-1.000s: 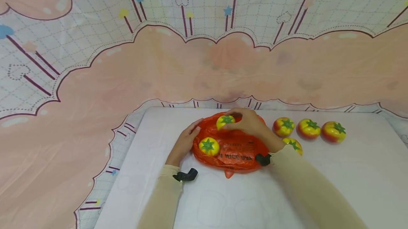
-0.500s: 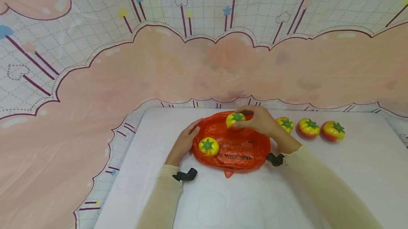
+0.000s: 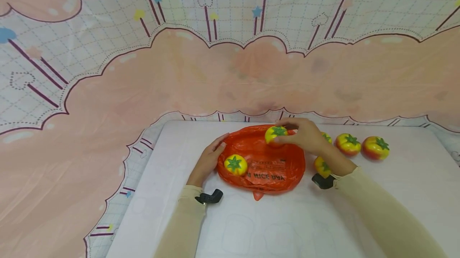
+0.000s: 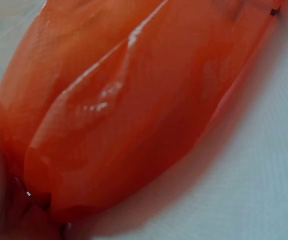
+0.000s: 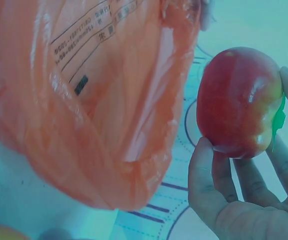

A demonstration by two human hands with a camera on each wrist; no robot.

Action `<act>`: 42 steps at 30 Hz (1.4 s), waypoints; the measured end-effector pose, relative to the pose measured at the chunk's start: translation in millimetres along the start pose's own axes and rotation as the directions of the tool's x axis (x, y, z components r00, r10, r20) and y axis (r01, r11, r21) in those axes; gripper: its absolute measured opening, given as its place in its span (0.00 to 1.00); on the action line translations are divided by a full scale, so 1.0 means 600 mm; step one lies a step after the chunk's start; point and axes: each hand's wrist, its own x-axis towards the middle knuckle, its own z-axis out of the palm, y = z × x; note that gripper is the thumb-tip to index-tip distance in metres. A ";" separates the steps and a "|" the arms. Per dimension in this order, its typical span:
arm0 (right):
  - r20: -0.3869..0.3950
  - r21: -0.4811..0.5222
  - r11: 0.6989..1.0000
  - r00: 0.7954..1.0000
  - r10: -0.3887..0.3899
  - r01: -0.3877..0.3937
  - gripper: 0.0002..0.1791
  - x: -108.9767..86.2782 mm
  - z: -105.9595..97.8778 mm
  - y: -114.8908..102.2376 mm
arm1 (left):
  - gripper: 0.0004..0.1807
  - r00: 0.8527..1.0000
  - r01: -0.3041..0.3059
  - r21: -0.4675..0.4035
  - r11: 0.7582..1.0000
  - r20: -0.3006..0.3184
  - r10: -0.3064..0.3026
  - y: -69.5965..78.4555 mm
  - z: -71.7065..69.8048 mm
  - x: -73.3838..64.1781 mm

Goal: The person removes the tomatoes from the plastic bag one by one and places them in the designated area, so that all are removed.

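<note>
An orange-red plastic bag (image 3: 267, 176) with printed black text lies spread on the table, its mouth facing up. At its left rim my left hand (image 3: 205, 164) grips the plastic; the left wrist view shows mostly the bag's creased side (image 4: 123, 135). My right hand (image 3: 307, 136) holds a red and yellow tomato (image 3: 275, 135) with a green leafy top, thumb and fingertips around it, over the bag's far right part. The right wrist view has this tomato (image 5: 236, 100) beside the bag's wall. Another tomato (image 3: 235, 165) rests in the left part of the bag.
Right of the bag stand two tomatoes, one (image 3: 347, 144) beside another (image 3: 375, 148). Two more, a far one (image 3: 327, 137) and a nearer one (image 3: 322, 167), are partly hidden by the right arm. A patterned cloth (image 3: 230, 78) hangs behind the white table (image 3: 251, 230).
My right hand has moved to the right across the bag, carrying the tomato. The left hand and the tomato in the bag have stayed in place.
</note>
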 end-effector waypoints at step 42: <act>-0.048 -0.068 0.987 0.988 0.145 -0.148 0.38 -0.116 -0.115 0.055 | 0.20 1.000 -0.027 0.013 1.000 0.000 0.027 0.003 -0.001 -0.002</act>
